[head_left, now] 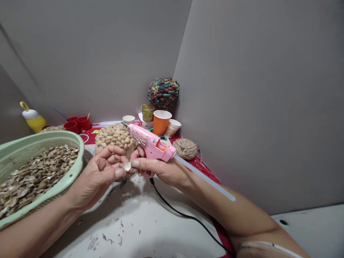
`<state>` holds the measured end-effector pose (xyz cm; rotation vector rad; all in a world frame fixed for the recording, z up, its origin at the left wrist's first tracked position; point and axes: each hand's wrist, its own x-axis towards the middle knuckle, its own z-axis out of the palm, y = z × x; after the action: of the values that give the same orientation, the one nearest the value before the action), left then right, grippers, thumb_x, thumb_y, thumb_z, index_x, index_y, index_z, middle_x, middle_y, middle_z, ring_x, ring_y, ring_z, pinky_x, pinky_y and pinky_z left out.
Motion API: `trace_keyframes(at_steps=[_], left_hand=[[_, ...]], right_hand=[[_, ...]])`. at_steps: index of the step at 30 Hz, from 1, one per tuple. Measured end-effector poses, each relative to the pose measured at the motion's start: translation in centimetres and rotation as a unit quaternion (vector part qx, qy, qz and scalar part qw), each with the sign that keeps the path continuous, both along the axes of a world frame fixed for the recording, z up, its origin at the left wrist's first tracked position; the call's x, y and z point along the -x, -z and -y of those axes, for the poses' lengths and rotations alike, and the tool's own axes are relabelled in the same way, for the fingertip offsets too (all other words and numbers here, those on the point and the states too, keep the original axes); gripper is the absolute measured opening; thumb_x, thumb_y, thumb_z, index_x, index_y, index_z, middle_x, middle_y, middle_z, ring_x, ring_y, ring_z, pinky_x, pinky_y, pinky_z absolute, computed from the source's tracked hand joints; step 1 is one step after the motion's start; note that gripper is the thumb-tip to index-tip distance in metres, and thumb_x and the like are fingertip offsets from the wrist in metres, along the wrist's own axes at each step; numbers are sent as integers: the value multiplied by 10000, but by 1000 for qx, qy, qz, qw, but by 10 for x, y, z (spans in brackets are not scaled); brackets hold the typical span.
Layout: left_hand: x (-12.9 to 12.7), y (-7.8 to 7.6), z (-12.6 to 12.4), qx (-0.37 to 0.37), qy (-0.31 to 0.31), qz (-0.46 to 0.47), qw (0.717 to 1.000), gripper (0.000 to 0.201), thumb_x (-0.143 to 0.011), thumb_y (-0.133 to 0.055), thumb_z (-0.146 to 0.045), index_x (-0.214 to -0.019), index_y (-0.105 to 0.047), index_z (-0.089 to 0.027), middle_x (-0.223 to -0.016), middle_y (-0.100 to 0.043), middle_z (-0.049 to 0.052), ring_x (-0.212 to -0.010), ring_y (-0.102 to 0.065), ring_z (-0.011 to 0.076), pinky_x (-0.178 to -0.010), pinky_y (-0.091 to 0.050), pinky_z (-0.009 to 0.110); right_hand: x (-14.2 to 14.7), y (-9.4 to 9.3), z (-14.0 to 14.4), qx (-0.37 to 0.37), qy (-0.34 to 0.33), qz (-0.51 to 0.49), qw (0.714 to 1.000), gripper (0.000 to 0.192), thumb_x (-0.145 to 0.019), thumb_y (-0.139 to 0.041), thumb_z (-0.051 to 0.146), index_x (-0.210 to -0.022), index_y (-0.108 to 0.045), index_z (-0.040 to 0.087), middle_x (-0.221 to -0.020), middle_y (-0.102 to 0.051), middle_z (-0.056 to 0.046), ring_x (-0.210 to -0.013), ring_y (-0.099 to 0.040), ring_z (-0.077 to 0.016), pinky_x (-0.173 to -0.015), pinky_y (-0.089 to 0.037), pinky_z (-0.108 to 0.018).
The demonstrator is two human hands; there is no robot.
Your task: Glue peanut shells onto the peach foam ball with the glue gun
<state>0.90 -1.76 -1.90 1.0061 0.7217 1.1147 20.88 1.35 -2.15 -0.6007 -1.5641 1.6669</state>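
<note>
Left hand palm up, thumb and fingers pinching a small pale shell. At its 3 o'clock, right hand is wrapped around a glossy pink glue gun, nozzle toward 10 o'clock. Behind sits a knobbly shell-covered mound; at 9 o'clock, a green mesh basket of shells.

Pink glue gun noted, black cord trailing to 5 o'clock; pale green basket at 9 o'clock, brown-and-white shells inside; orange cup, red cups, yellow bottle, multicoloured woven ball recorded at 12 o'clock.
</note>
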Motion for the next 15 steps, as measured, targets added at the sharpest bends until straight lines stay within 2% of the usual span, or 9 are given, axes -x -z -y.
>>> trace_keyframes(at_steps=[7, 11, 15], left_hand=[[2, 5, 1, 2, 0, -3, 1000, 377, -682, -922, -191, -966, -676, -213, -832, -716, 0, -744, -697, 129, -737, -582, 227], [2, 7, 2, -1, 4, 6, 1000, 359, -694, -913, -171, -958, -673, -209, -835, -705, -3, -750, -684, 114, -743, -574, 213], [2, 7, 2, 2, 12, 7, 1000, 343, -707, -908, -185, -951, -669, -214, -857, -708, 7, -786, -693, 129, -775, -578, 232]], right_hand=[[0, 2, -4, -14, -30, 17, 999, 381, -827, -817, 491, -787, -610, 174, -692, -551, 37, -571, -420, -80, -504, -322, -207], [0, -1, -3, -15, -33, 7, 999, 349, -824, -832, 456, -791, -628, 174, -699, -573, 34, -589, -448, -78, -516, -336, -191], [2, -3, -2, 14, -40, -3, 999, 372, -774, -865, 468, -781, -648, 165, -707, -629, 17, -587, -498, -80, -510, -355, -180]])
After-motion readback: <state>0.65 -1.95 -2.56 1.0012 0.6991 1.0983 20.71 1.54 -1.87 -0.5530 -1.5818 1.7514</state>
